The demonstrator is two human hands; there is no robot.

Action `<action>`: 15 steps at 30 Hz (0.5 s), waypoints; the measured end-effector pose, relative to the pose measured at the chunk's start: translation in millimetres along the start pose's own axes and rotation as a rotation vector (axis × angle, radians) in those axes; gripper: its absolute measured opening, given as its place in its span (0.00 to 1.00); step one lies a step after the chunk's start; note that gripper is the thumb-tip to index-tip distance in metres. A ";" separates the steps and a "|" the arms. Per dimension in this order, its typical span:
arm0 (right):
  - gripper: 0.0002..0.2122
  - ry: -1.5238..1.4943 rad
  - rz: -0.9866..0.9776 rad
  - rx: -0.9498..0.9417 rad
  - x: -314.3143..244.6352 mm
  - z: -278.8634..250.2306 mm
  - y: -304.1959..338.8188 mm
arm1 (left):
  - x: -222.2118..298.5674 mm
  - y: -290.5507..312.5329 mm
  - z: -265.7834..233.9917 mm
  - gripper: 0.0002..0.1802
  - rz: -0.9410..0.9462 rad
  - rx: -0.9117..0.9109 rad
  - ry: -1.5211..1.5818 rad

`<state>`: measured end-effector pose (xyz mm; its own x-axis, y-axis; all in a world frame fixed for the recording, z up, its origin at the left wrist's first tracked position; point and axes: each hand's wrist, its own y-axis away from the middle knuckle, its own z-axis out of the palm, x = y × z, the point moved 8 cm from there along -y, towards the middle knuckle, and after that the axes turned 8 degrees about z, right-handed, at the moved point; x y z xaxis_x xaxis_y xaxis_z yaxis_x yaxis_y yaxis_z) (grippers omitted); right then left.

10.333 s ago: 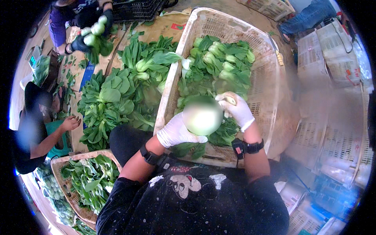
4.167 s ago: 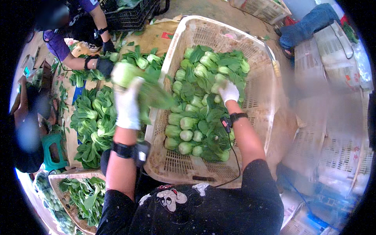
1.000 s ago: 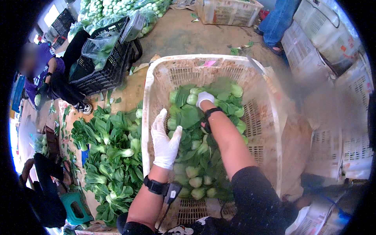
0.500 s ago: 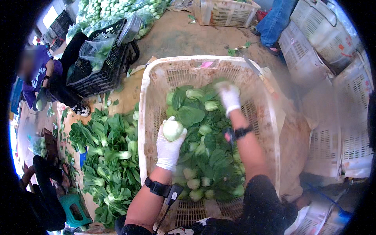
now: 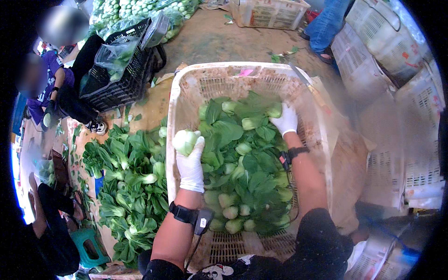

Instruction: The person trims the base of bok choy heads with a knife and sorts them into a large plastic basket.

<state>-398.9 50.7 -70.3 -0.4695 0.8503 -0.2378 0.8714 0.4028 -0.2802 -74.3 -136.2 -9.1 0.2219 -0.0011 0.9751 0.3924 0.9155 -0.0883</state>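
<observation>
Leftward since half a second ago, the bulb-end of one pale bok choy (image 5: 185, 142) has shifted toward the near-side stretch of the big crate's left wall, carried by the left hand (image 5: 190, 168), while the right hand (image 5: 286, 122) has moved outward to the right side of the packed greens. In the head view, the left hand, in a white glove, is closed around that bok choy, its round base showing above the fingers, with the thumb along its right side; where its leaves run cannot be told. It is held over the left rim of the white crate (image 5: 275, 84). The right hand, gloved alike, has its fingers curled about the base of a second bok choy (image 5: 274, 111), which lies to the left of the fingers at the upper right of the packed greens (image 5: 252, 172), its leaves apparently pointing left. Below and between the hands, those greens fill the middle of the crate, with several bulbs facing the near end. A knife (image 5: 299, 74) rests at the crate's far right corner. Left of the crate, just beside it, more bok choy lie in a loose heap (image 5: 130, 191) on cardboard (image 5: 161, 105), near a green stool (image 5: 88, 247).
</observation>
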 end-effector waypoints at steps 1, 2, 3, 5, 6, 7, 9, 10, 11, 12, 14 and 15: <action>0.33 -0.300 0.087 -0.086 10.3 0.5 9.3 | 11.9 0.9 2.4 0.21 0.067 -0.008 0.008; 0.33 -0.607 0.170 -0.175 8.3 2.9 23.2 | 15.7 -0.8 -1.5 0.19 0.095 -0.037 -0.012; 0.34 -0.805 0.199 -0.267 -22.6 -17.8 41.4 | 23.0 -2.2 -16.4 0.17 0.150 -0.001 -0.037; 0.35 -0.931 0.247 -0.297 -45.7 -50.4 67.7 | 53.0 -2.4 -21.4 0.12 0.304 0.021 -0.107; 0.35 -1.030 0.237 -0.258 -44.7 -55.5 73.6 | 59.2 -4.5 -27.9 0.12 0.334 0.066 -0.023; 0.37 -1.087 0.219 -0.286 -42.3 -51.3 81.0 | 70.4 -6.3 -40.4 0.12 0.368 0.117 0.006; 0.36 -1.203 0.171 -0.303 -62.5 -86.8 98.1 | 90.4 -9.4 -84.7 0.13 0.393 0.297 -0.005; 0.36 -1.059 0.096 -0.239 -65.8 -103.2 102.5 | 98.1 -11.5 -109.2 0.15 0.385 0.416 -0.030; 0.36 -0.975 -0.041 -0.158 -78.7 -124.2 107.4 | 91.6 -14.2 -153.9 0.20 0.388 0.614 -0.115; 0.36 -0.873 -0.165 -0.072 -84.3 -141.7 114.2 | 90.7 -14.0 -168.0 0.29 0.342 0.672 -0.175; 0.35 -0.770 -0.351 -0.024 -113.0 -170.7 127.6 | 99.7 5.7 -209.2 0.39 0.499 0.957 -0.956; 0.35 -0.736 -0.395 -0.052 -120.5 -180.7 131.2 | 103.8 7.1 -168.8 0.43 0.568 0.654 -0.861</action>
<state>-202.3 62.2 89.6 -0.6990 0.2118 -0.6830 0.6201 0.6553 -0.4314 102.2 -197.7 57.1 -0.5458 0.5047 0.6689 -0.1456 0.7290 -0.6688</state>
